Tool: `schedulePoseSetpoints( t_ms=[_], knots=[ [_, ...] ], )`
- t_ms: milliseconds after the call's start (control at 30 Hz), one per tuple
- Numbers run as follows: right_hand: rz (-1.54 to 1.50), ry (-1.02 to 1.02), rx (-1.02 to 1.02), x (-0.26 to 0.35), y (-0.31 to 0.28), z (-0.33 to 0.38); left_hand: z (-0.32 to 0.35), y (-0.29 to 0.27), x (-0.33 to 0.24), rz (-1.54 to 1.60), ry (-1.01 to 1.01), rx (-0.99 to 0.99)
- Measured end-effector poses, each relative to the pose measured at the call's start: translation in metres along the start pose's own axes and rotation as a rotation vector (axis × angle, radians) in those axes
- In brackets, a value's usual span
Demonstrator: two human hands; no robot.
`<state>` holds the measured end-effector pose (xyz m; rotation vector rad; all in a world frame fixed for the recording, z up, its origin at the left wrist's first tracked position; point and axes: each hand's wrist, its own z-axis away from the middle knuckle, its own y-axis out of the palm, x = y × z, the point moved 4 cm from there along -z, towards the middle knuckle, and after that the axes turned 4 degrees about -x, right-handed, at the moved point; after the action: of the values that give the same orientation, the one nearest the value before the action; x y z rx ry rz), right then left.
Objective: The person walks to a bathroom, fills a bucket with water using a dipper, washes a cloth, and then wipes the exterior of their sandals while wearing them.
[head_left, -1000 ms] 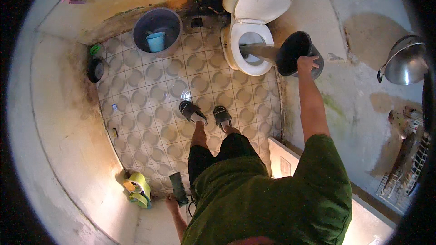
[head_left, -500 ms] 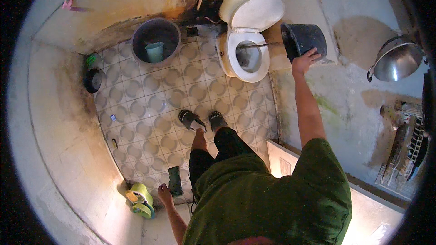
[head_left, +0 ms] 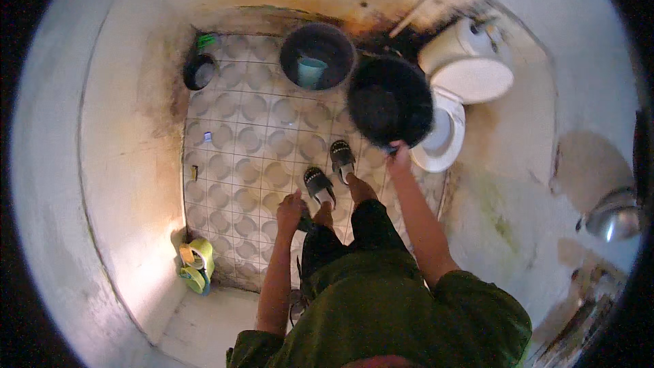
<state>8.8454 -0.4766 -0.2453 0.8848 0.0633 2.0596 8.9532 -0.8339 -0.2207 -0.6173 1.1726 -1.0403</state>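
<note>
Change: since half a second earlier the black bucket (head_left: 390, 101) had swung away from the wall side of the toilet and now hung over the tiled floor, just left of the bowl; the left hand had also come forward from beside the hip to the front of the thigh.
Right hand (head_left: 399, 159): its grip was clenched on the near rim of the black bucket, arm stretched straight out.
Black bucket: round, smooth dark plastic, mouth turned up so its dull inside showed; it overlapped the left edge of the toilet seat from this angle.
Left hand (head_left: 291, 210): curled around a small dark object at the thigh; what the object was could not be made out.
Toilet (head_left: 455, 95): white glossy ceramic, oval seat with open bowl, rounded tank behind it against the stained wall.
Second bucket (head_left: 317, 56): dark, round, standing on the floor near the back wall, with a small pale blue scoop (head_left: 310, 71) inside.
Floor (head_left: 238, 143): square pale tiles, each pressed with a rounded raised pattern, grimy at the edges.
Sandals (head_left: 330, 170): black, ribbed straps, on both feet.
Small black pot (head_left: 200, 71): round, in the far left corner.
Yellow-green object (head_left: 195, 266): plastic, lying by the near left wall.
Walls: rough plaster, streaked brown and black.
</note>
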Motion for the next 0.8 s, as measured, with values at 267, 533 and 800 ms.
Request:
schedulePoseSetpoints(
  t_ms=[267, 533, 800],
  knots=[
    [1.073, 0.116, 0.307, -0.173, 0.177, -0.036, -0.123, 0.045, 0.07, 1.267, -1.008, -0.557],
    [1.966, -0.981, 0.555, -0.135, 0.338, -0.387, -0.156, 0.196, 0.218, 1.521, -1.16, -0.841],
    [2.642, -1.207, 0.841, -0.176, 0.329, -0.538, -0.206, 0.322, 0.254, 1.738, -1.262, -0.56]
  ],
)
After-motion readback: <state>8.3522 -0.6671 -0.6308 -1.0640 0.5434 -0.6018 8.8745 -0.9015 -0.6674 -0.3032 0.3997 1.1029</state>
